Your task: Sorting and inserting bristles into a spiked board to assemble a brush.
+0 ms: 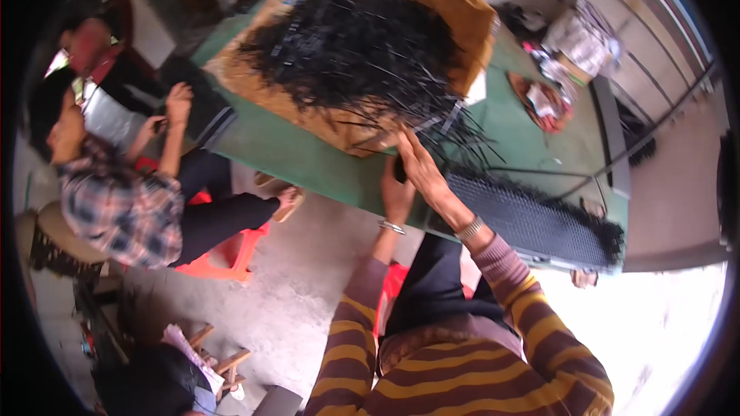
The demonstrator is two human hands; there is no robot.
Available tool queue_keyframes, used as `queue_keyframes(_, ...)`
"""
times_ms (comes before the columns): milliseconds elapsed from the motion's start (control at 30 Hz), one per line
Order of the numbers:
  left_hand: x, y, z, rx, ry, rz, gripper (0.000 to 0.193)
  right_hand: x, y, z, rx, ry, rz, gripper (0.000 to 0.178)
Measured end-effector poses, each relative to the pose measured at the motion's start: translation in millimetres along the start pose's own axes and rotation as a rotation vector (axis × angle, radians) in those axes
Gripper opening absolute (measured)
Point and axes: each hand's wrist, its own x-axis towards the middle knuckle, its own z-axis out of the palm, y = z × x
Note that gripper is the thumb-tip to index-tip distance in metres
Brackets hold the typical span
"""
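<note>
My left hand, with a silver bracelet at its wrist, is closed round a small dark thing; its kind is hidden by the fingers. Right beside it is my right hand, its fingers stretched out and lying close together. Those fingertips reach the near edge of a big heap of thin black plastic strips. Under the heap lies a creased brown paper sheet. To the right of my hands, a long black mesh-like panel with a bristly far edge lies along the table's near side.
The green table carries everything. Toward its right end are a reddish-brown basket with scraps and a crumpled pale plastic bag. At left, a person in a plaid shirt sits on a red stool. A wooden stool stands lower left.
</note>
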Motion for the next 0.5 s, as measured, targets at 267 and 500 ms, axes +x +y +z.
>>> queue_keyframes(267, 16, -2, -1, -0.233, 0.088, -0.108, 0.038, 21, -28, -14, 0.402, 0.051, 0.409, 0.076)
queue_keyframes(500, 47, 38, 4, -1.125, -0.233, -0.723, 0.011, -10, -91, -106, 0.609, 0.216, 0.485, 0.071)
